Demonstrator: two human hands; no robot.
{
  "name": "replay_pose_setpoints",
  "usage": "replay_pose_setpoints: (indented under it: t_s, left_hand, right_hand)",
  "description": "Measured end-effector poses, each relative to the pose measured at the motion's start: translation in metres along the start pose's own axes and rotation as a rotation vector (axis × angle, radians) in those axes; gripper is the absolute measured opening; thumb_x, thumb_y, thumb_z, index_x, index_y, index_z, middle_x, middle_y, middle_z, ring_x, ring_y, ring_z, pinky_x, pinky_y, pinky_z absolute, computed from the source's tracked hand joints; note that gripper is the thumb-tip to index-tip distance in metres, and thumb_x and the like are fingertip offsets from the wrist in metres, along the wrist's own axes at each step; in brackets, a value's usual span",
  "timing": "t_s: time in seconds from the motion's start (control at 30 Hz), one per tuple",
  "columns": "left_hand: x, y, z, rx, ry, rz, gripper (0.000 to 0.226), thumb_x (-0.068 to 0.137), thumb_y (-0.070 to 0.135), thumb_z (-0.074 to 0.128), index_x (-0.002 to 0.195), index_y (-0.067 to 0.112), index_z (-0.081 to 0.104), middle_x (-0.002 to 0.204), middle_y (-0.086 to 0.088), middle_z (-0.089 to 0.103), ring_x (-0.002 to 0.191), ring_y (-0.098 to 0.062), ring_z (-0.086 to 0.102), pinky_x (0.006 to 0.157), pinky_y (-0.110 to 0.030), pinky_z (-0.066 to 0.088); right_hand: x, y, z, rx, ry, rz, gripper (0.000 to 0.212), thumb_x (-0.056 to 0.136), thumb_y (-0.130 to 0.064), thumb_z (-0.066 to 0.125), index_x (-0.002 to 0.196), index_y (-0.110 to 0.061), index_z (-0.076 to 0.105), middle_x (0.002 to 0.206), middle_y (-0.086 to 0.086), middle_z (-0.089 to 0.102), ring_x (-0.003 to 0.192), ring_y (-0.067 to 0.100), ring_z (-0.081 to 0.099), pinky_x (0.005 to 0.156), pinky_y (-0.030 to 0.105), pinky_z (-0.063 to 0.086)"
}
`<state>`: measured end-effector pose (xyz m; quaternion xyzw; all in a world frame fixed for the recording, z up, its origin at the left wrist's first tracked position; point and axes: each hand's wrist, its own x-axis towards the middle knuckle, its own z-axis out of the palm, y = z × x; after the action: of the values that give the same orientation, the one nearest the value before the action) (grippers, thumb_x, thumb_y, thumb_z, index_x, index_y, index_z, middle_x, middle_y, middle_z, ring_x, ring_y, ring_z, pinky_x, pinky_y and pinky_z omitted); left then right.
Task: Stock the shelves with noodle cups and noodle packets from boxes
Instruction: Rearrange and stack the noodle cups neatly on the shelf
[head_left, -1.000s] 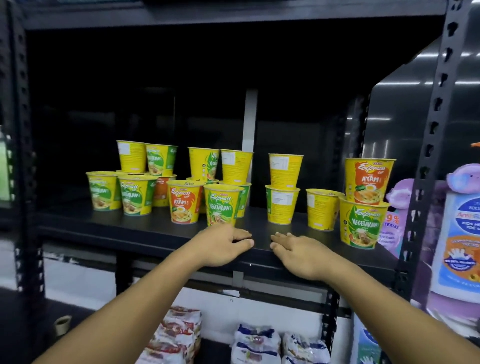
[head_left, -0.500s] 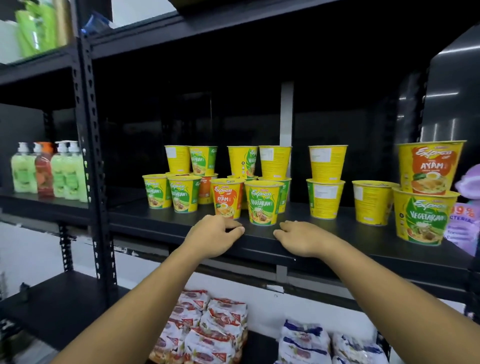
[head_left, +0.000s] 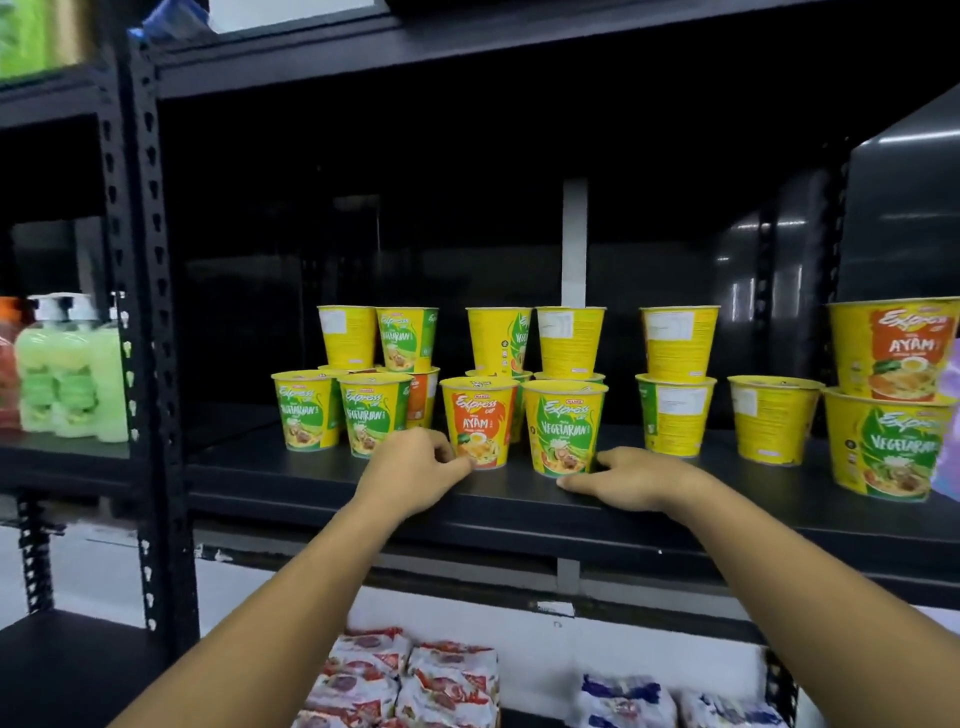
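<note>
Several yellow noodle cups stand on the black middle shelf (head_left: 249, 467), some stacked two high. At the front are an orange "Ayam" cup (head_left: 480, 415) and a green "Vegetarian" cup (head_left: 563, 421). My left hand (head_left: 415, 470) rests on the shelf with loosely curled fingers, its fingertips at the base of the Ayam cup. Just right of the Vegetarian cup's base, my right hand (head_left: 634, 478) lies flat on the shelf edge. Neither hand holds anything. Red noodle packets (head_left: 410, 680) and blue noodle packets (head_left: 623, 696) lie on the shelf below.
A two-cup stack (head_left: 891, 395) stands at the shelf's right end. A black perforated upright (head_left: 156, 312) divides this bay from the left bay, where green soap bottles (head_left: 67, 374) stand. The shelf above (head_left: 467, 47) overhangs the cups.
The view has swung left and closer. Both hands slid forward on the shelf, up to the bases of the two front cups.
</note>
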<state>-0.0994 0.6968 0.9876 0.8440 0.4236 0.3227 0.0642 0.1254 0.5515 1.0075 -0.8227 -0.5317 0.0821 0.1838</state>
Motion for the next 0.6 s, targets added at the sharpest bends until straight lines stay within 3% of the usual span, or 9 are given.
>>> replay_pose_setpoints:
  t_s: [0.2,0.33,0.47,0.6]
  left_hand:
    - [0.005,-0.007,0.008,0.007,-0.035,0.018,0.035,0.088,0.060,0.067,0.089,0.024,0.066,0.085,0.006,0.067,0.085,-0.016,0.063,0.072,-0.035,0.055]
    - [0.004,-0.003,0.002,-0.036,-0.022,0.003,0.055,0.085,0.058,0.073,0.119,0.021,0.054,0.115,0.000,0.066,0.105,-0.024,0.064,0.083,-0.038,0.055]
    - [0.008,0.003,-0.003,-0.204,-0.066,-0.018,0.075,0.085,0.052,0.078,0.140,0.019,0.038,0.131,-0.005,0.061,0.118,-0.028,0.060,0.088,-0.038,0.050]
    - [0.019,0.006,-0.006,-0.421,-0.099,-0.045,0.098,0.085,0.043,0.082,0.156,0.016,0.021,0.146,-0.006,0.054,0.131,-0.027,0.054,0.094,-0.037,0.043]
  right_hand:
    - [0.000,0.004,0.010,0.039,0.054,0.043,0.074,0.087,-0.078,0.052,0.148,-0.034,0.051,0.149,-0.005,0.055,0.130,0.018,0.054,0.105,0.034,0.042]
    - [0.002,0.004,0.010,0.069,0.071,0.069,0.085,0.081,-0.084,0.054,0.151,-0.035,0.048,0.154,-0.005,0.050,0.135,0.018,0.051,0.106,0.033,0.040]
    - [0.006,0.002,0.010,0.156,0.085,0.102,0.102,0.073,-0.089,0.057,0.156,-0.033,0.039,0.161,-0.004,0.040,0.144,0.021,0.041,0.116,0.038,0.034]
    - [0.001,-0.006,0.010,0.125,0.062,0.104,0.087,0.082,-0.082,0.056,0.154,-0.035,0.041,0.161,-0.004,0.040,0.144,0.021,0.041,0.114,0.036,0.034]
